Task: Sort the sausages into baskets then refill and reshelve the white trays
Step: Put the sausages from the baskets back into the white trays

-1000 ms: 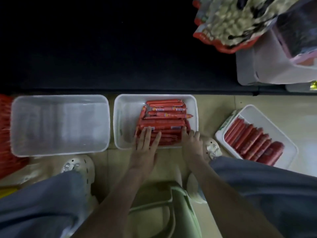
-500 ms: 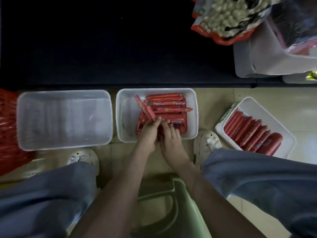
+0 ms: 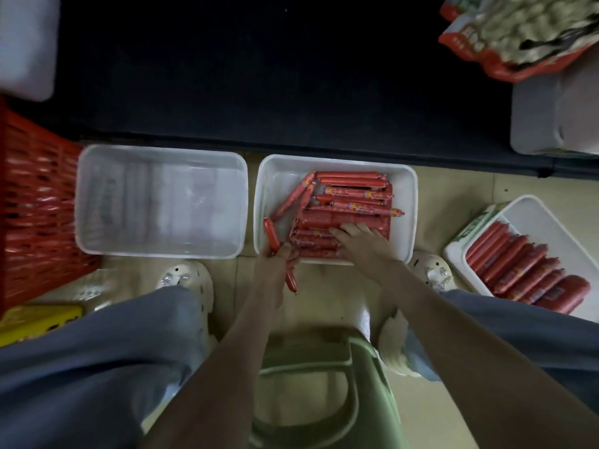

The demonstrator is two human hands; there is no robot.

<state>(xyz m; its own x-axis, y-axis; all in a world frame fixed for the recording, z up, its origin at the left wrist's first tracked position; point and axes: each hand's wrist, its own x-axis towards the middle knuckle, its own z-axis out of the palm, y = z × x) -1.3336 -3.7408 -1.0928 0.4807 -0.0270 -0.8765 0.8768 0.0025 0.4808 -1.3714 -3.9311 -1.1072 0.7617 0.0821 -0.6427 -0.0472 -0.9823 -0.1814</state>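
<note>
Seated on green stool [image 3: 324, 384], knees apart, grey trousers, pale clogs [image 3: 191, 280] on tiled floor [image 3: 453, 189], facing dark shelf [image 3: 259, 76]

Gripping sausages [image 3: 271, 234] in L hand [image 3: 275, 254], fingers curled round them at near-L corner of mid tray [image 3: 411, 202]. At least 2 in the fist: one poking up over tray rim, another hanging down toward stool. Exact count hard to tell, too blurred

Pressing R hand [image 3: 356, 236] flat on pile [image 3: 343, 218] in mid tray, fingers straight & slightly spread, tips pointing L across the wrappers

Pile: red-wrapped, mostly crosswise, stacked in R two-thirds of mid tray. A few loose ones tilted diagonally at pile's L edge. White tray bottom showing at L

L tray [image 3: 81, 202] just beside mid tray on its L, narrow strip of floor btw them. White, translucent, ribbed bottom showing. Red basket [image 3: 32, 205] further L, right next to L tray; touching or not, cannot tell. Yellow item [image 3: 35, 319] at near L by the knee, blurred

R tray [image 3: 534, 212] well apart from mid tray on R, set at an angle. Row of fat sausages [image 3: 525, 270] packed side by side along its near side, white bottom showing on far side. R clog on floor btw mid tray & R tray

Top R: bag [image 3: 518, 34] w/ red edge & pale printed front, lying over white bin [image 3: 551, 115]
</note>
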